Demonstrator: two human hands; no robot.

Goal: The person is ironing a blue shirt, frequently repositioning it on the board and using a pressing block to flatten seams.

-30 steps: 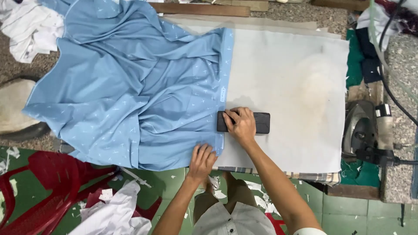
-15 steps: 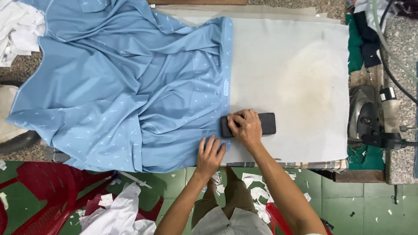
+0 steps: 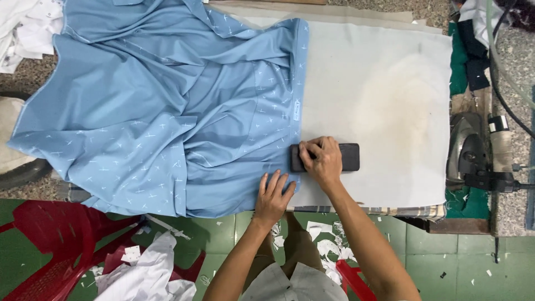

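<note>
A light blue patterned shirt (image 3: pixel 156 106) lies crumpled over the left half of a white padded ironing table (image 3: pixel 384 95). My left hand (image 3: pixel 274 196) rests flat, fingers spread, on the shirt's hem near the table's front edge. My right hand (image 3: pixel 322 160) grips a flat black rectangular block (image 3: pixel 349 158) lying on the white pad, its left end against the shirt's edge. A small label (image 3: pixel 297 110) shows on the shirt's right edge.
A dark steam iron (image 3: pixel 467 150) with hose and cable sits at the table's right end. A red plastic chair (image 3: pixel 61 245) and white cloth (image 3: pixel 147 273) lie on the green floor at lower left. More white fabric (image 3: pixel 25 28) is piled at upper left.
My left hand has slid slightly up onto the shirt's hem. The right hand stays on the black block at the shirt's edge; the view has shifted a little.
</note>
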